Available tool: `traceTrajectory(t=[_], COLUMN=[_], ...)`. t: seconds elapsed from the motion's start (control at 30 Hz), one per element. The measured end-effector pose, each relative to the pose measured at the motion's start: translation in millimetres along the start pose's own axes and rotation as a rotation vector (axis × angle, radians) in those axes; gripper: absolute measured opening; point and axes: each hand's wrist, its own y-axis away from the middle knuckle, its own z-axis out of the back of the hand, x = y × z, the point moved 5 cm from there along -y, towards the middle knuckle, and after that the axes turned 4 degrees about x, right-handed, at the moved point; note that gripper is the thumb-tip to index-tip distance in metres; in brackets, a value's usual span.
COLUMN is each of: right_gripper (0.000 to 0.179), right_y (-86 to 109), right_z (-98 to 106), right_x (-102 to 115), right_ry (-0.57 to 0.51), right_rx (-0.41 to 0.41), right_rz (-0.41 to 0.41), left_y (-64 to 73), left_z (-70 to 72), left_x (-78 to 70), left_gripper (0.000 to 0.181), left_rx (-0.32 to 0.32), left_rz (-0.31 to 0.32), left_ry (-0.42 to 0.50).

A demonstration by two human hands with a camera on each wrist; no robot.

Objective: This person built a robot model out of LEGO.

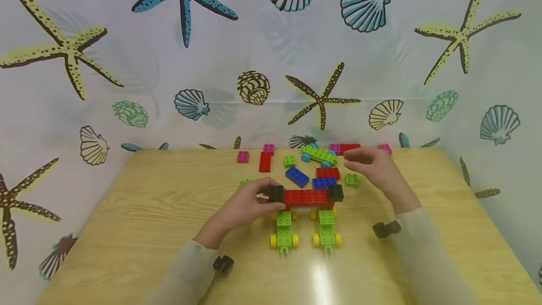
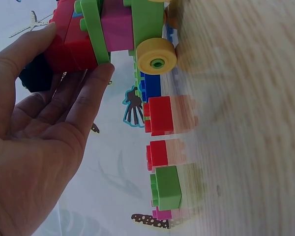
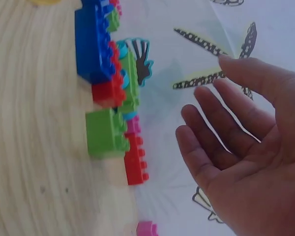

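At the left end of the brick-built toy (image 1: 306, 200), the left hand (image 1: 250, 204) is gripping, its thumb and fingers curling round a black block (image 1: 276, 194) and the adjoining red bar (image 2: 79, 46). From that hand, the bar is stretching rightward, its long axis lying crosswise to the person, while two green wheeled bases (image 1: 284, 234) are pointing back toward the person. Just past the bar's other black end block (image 1: 336, 193), the right hand (image 1: 374, 168) is hovering, fingers loosely spread, holding nothing; the left is clearly nearer. Loose blue blocks (image 1: 297, 177) are lying farther back on the table (image 1: 139, 244).
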Motion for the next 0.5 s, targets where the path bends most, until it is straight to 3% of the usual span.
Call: traceTrajectory(t=[0.17, 0.5], right_gripper=[0.046, 0.047], right_y=[-0.6, -1.9], right_z=[2.4, -0.6], right_x=[-10.8, -26.9], right_ry=[0.12, 0.214], right_rx=[0.039, 0.093], right_rz=[-0.036, -0.082], left_y=[-0.4, 1.3], left_z=[0.4, 0.0], left_x=[0.4, -2.0], left_gripper=[0.033, 0.033], left_rx=[0.004, 0.006], left_rz=[-0.004, -0.019], left_ry=[0.005, -0.006])
